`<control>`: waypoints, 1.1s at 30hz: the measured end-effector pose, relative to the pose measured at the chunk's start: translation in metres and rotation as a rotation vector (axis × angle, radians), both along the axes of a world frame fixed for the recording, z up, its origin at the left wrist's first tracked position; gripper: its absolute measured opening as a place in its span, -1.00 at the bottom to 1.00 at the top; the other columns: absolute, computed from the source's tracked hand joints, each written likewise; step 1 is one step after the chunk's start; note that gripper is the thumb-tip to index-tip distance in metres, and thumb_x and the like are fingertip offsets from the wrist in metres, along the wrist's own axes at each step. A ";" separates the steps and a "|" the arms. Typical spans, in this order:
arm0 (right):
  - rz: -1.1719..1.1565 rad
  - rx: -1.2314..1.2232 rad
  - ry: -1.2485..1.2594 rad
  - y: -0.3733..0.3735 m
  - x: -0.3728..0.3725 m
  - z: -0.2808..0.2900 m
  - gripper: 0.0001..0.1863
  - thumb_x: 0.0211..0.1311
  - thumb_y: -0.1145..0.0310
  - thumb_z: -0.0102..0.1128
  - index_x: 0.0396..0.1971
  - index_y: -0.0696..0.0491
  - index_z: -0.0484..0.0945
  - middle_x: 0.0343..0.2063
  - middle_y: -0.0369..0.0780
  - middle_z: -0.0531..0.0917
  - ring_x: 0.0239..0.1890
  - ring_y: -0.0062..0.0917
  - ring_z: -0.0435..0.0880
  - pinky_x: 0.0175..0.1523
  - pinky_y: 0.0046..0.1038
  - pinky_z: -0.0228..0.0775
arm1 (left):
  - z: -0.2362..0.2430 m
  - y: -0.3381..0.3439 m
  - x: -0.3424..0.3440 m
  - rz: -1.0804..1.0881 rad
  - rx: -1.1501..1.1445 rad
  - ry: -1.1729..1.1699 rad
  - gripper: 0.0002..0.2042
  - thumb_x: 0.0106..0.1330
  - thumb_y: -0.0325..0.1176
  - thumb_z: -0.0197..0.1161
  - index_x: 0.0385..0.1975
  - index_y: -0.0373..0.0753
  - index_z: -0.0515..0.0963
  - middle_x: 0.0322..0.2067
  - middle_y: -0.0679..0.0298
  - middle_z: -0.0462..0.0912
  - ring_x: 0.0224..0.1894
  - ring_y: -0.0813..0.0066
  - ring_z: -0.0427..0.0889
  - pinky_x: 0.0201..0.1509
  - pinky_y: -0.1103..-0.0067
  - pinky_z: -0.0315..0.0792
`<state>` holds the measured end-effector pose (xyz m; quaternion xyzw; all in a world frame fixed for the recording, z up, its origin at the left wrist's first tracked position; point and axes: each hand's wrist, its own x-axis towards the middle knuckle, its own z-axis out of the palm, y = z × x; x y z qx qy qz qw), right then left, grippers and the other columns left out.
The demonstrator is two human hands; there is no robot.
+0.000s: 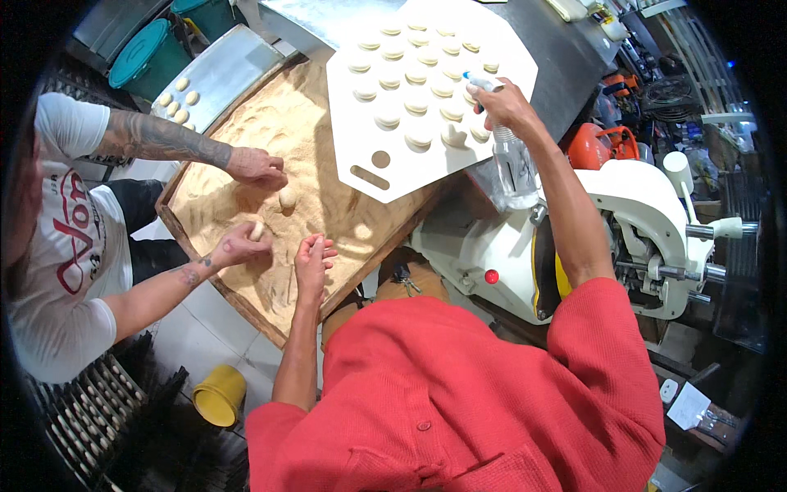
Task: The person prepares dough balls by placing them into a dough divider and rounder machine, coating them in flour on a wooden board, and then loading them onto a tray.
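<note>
My right hand [507, 105] is wrapped round the neck of a clear spray bottle [515, 168], its blue-tipped nozzle facing left over a white board [434, 168]. Several pale round dough pieces [416, 74] lie in rows on that board. My left hand [311, 261] hovers at the near edge of a wooden tray of tan crumbs [246, 135], fingers loosely curled and apart, with nothing visible in them. Across the tray, a co-worker's hand [256, 166] is above a dough ball [287, 198]; the other hand [239, 246] holds another dough piece [257, 231].
A metal tray [221, 70] with several dough balls stands at the far left, near a green lidded bin [139, 53]. To my right is a white machine [602, 184] with a red button. A yellow bucket [220, 395] sits on the floor, near a rack of dough pieces [94, 418].
</note>
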<state>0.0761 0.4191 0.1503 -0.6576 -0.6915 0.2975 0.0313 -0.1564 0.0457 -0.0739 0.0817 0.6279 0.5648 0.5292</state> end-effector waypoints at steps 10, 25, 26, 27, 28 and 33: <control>-0.146 -0.028 0.078 0.063 0.108 -0.022 -0.51 0.25 -0.03 0.27 -0.33 0.20 0.68 -0.45 -0.17 0.73 -0.61 -0.40 0.69 -0.30 -0.28 0.57 | 0.009 0.041 0.032 0.023 -0.061 -0.032 -0.70 0.51 -0.15 0.15 0.05 -0.22 0.47 -0.18 0.29 0.63 -0.24 0.61 0.63 -0.31 0.70 0.44; -0.283 0.056 0.292 0.050 0.115 -0.016 -0.59 0.35 0.01 0.24 -0.19 0.12 0.67 -0.54 -0.27 0.65 -0.69 -0.56 0.57 -0.54 -0.42 0.40 | 0.042 0.167 0.058 0.016 0.101 -0.017 -0.69 0.60 -0.13 -0.04 0.04 -0.21 0.50 -0.21 0.32 0.66 -0.27 0.62 0.58 -0.22 0.61 0.43; -0.204 -0.030 0.268 0.038 0.111 -0.029 -0.55 0.33 0.01 0.26 -0.18 0.17 0.65 -0.52 -0.24 0.68 -0.67 -0.54 0.60 -0.48 -0.39 0.45 | 0.041 0.168 0.057 0.058 0.111 -0.048 -0.69 0.60 -0.13 -0.04 0.04 -0.20 0.50 -0.21 0.32 0.65 -0.27 0.62 0.57 -0.21 0.60 0.42; -0.127 -0.111 0.241 0.026 0.108 -0.036 -0.51 0.31 0.00 0.28 -0.18 0.21 0.63 -0.50 -0.21 0.70 -0.65 -0.52 0.64 -0.43 -0.37 0.50 | 0.041 0.169 0.056 0.098 0.124 -0.084 -0.70 0.60 -0.13 -0.04 0.04 -0.19 0.50 -0.22 0.32 0.65 -0.28 0.62 0.56 -0.20 0.60 0.42; -0.134 -0.153 0.242 0.013 0.104 -0.036 -0.51 0.30 0.01 0.28 -0.17 0.22 0.63 -0.51 -0.21 0.70 -0.67 -0.52 0.63 -0.45 -0.38 0.49 | 0.041 0.169 0.056 0.098 0.150 -0.116 -0.70 0.60 -0.13 -0.03 0.04 -0.19 0.49 -0.22 0.32 0.64 -0.27 0.62 0.56 -0.19 0.61 0.41; -0.328 0.180 0.361 0.057 0.135 -0.019 -0.54 0.32 0.03 0.24 -0.21 0.21 0.63 -0.51 -0.20 0.69 -0.65 -0.55 0.63 -0.51 -0.42 0.47 | 0.052 0.170 0.053 0.119 0.157 -0.201 -0.72 0.59 -0.17 -0.01 0.03 -0.21 0.49 -0.25 0.31 0.62 -0.28 0.59 0.56 -0.19 0.58 0.45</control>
